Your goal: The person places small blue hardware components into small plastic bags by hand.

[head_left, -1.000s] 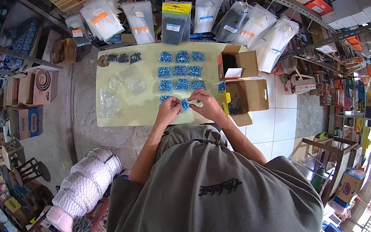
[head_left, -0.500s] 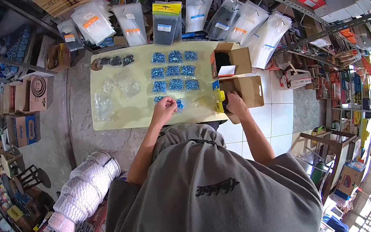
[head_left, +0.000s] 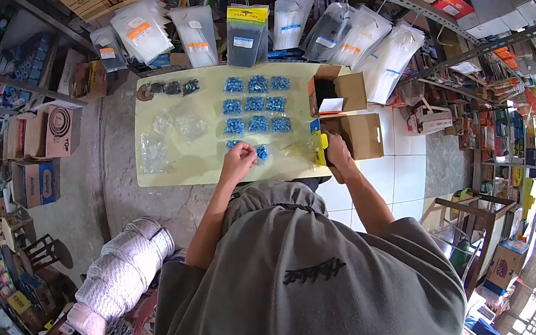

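My left hand [head_left: 239, 161] is closed in a pinch at the table's near edge, on a small clear bag of blue pieces [head_left: 261, 152]. Another blue bag [head_left: 233, 144] lies partly behind that hand. Beyond it, several filled bags of blue pieces [head_left: 254, 103] lie in rows on the pale yellow table [head_left: 212, 164]. My right hand [head_left: 338, 151] reaches into an open cardboard box [head_left: 366, 136] at the table's right end. Its fingers are mostly hidden there, beside a yellow object [head_left: 318, 143] at the box's left side.
A second open box [head_left: 348, 89] with dark contents stands behind the first. Clear plastic bags [head_left: 155, 154] and dark small packs [head_left: 172, 88] lie on the table's left. Packs of cable ties [head_left: 247, 35] hang from the rack at the back. A rope roll [head_left: 124, 269] stands at lower left.
The view has shifted slightly. My right hand has moved a little toward me within the box. The left hand keeps its pinch at the small bag.
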Demonstrator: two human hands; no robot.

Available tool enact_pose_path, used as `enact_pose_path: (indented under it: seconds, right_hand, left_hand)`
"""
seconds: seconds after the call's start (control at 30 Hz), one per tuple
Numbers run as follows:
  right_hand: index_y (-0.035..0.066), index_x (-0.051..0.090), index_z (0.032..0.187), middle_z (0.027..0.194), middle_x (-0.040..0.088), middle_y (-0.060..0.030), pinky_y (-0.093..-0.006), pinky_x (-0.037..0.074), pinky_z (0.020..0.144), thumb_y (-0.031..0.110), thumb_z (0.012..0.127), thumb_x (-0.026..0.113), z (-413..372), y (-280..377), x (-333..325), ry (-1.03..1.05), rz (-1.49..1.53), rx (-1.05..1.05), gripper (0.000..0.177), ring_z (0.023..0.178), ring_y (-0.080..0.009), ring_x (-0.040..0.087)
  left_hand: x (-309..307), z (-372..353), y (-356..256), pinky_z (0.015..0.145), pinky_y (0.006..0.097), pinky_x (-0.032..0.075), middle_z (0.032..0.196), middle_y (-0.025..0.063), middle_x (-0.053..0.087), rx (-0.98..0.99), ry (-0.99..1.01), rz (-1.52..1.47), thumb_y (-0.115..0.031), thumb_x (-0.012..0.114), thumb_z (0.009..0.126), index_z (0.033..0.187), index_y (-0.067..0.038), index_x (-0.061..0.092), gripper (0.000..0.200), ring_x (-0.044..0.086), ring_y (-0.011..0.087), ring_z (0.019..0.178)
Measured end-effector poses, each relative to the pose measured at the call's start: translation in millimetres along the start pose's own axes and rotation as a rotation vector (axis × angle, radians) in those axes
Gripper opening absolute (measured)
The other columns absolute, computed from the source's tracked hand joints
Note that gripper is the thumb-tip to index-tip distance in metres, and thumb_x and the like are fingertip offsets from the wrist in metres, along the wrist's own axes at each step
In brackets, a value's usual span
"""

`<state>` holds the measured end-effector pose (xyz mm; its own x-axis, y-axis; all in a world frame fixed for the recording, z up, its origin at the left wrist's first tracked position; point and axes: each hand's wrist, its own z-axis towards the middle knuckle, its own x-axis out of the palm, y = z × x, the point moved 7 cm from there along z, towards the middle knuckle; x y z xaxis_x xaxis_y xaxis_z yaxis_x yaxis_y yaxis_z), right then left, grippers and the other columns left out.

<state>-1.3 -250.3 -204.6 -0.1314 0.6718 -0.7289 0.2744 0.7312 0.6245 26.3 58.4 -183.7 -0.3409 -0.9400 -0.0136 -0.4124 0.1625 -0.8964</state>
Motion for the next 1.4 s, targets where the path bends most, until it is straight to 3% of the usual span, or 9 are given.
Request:
enact_pose_path:
  seconds: [0.03, 0.47, 0.63, 0.77, 0.83, 0.9, 0.97, 1.17, 1.4]
  right_hand:
    - [0.002, 0.062, 0.108, 0.097, 0.065, -0.0245, -0.0436, 0.051, 0.076, 0.011, 0.086, 0.053, 2.6, -1.4, -1.6, -0.061, -0.142, -0.020, 0.025, 0.093, -0.0400, 0.063]
    - [0.001, 0.069, 0.093, 0.089, 0.066, -0.0232, -0.0400, 0.052, 0.077, 0.005, 0.075, 0.063, -1.8, -8.3, -22.7, -0.293, -0.129, -0.053, 0.019, 0.086, -0.0381, 0.065]
    - [-0.001, 0.070, 0.089, 0.079, 0.070, -0.0142, -0.0279, 0.053, 0.070, 0.010, 0.075, 0.071, -17.3, 6.6, -51.9, -0.315, 0.218, 0.105, 0.018, 0.074, -0.0174, 0.069]
    - [-0.001, 0.070, 0.091, 0.080, 0.070, -0.0081, -0.0249, 0.052, 0.070, 0.008, 0.078, 0.070, -29.8, 37.4, -78.1, -0.408, 0.285, 0.119, 0.016, 0.074, -0.0111, 0.066]
    - [-0.002, 0.070, 0.095, 0.083, 0.070, -0.0072, -0.0245, 0.050, 0.070, 0.009, 0.080, 0.068, -28.0, 59.9, -70.8, -0.318, 0.670, 0.078, 0.018, 0.076, -0.0111, 0.064]
    - [-0.004, 0.069, 0.097, 0.085, 0.069, -0.0058, -0.0226, 0.049, 0.071, 0.007, 0.083, 0.067, -22.4, 78.2, -54.0, -0.259, 0.702, 0.013, 0.018, 0.078, -0.0091, 0.062]
    - [-0.004, 0.069, 0.097, 0.087, 0.069, -0.0063, -0.0226, 0.049, 0.073, 0.006, 0.082, 0.068, -22.0, 111.6, -26.7, 0.006, 0.790, 0.073, 0.018, 0.081, -0.0092, 0.062]
    - [-0.006, 0.066, 0.096, 0.091, 0.068, -0.0096, -0.0238, 0.050, 0.077, 0.003, 0.080, 0.070, -13.4, 137.1, 37.0, 0.271, 1.047, 0.074, 0.020, 0.083, -0.0122, 0.063]
    - [-0.006, 0.066, 0.094, 0.090, 0.068, -0.0099, -0.0261, 0.051, 0.075, 0.001, 0.078, 0.069, -10.7, 147.0, 58.5, 0.371, 0.895, 0.001, 0.018, 0.081, -0.0133, 0.063]
  left_hand:
    - [0.0, -0.6, -0.9, 0.062, 0.0244, 0.049, 0.084, 0.0057, 0.062, -0.007, -0.003, 0.005, -0.009, 0.060, 0.087, 0.093, -0.001, 0.056, 0.011, 0.061, 0.0117, 0.073]
    - [-0.7, -0.8, -1.2, 0.061, 0.0263, 0.052, 0.082, 0.0067, 0.064, -0.010, -0.011, 0.013, -0.008, 0.062, 0.085, 0.093, 0.000, 0.057, 0.012, 0.063, 0.0126, 0.072]
    - [-2.4, 1.4, 5.5, 0.060, 0.0261, 0.051, 0.081, 0.0069, 0.064, -0.001, -0.008, 0.007, -0.007, 0.062, 0.085, 0.093, 0.000, 0.057, 0.012, 0.064, 0.0127, 0.070]
    - [-1.4, 1.0, 4.5, 0.061, 0.0252, 0.050, 0.082, 0.0054, 0.062, -0.003, -0.006, 0.020, -0.007, 0.060, 0.087, 0.092, -0.001, 0.056, 0.008, 0.061, 0.0117, 0.072]
    - [-0.9, 1.2, 5.4, 0.061, 0.0253, 0.051, 0.082, 0.0053, 0.062, -0.004, -0.003, 0.015, -0.006, 0.060, 0.087, 0.092, -0.001, 0.056, 0.008, 0.061, 0.0117, 0.072]
    - [0.7, 1.5, 7.0, 0.062, 0.0254, 0.051, 0.082, 0.0051, 0.062, -0.006, 0.003, 0.011, -0.005, 0.060, 0.087, 0.093, -0.001, 0.056, 0.008, 0.061, 0.0118, 0.072]
    - [2.1, 1.6, 6.3, 0.062, 0.0255, 0.051, 0.082, 0.0050, 0.061, 0.012, 0.012, 0.002, -0.005, 0.060, 0.087, 0.094, -0.001, 0.056, 0.008, 0.062, 0.0119, 0.073]
    - [-1.7, -1.2, 3.2, 0.063, 0.0256, 0.051, 0.083, 0.0057, 0.061, -0.013, -0.001, 0.016, -0.004, 0.059, 0.088, 0.095, -0.001, 0.056, 0.009, 0.062, 0.0126, 0.074]
    - [-3.1, -1.8, 3.2, 0.066, 0.0270, 0.053, 0.084, 0.0078, 0.064, -0.014, -0.005, -0.032, -0.003, 0.059, 0.084, 0.096, 0.001, 0.056, 0.013, 0.064, 0.0134, 0.072]
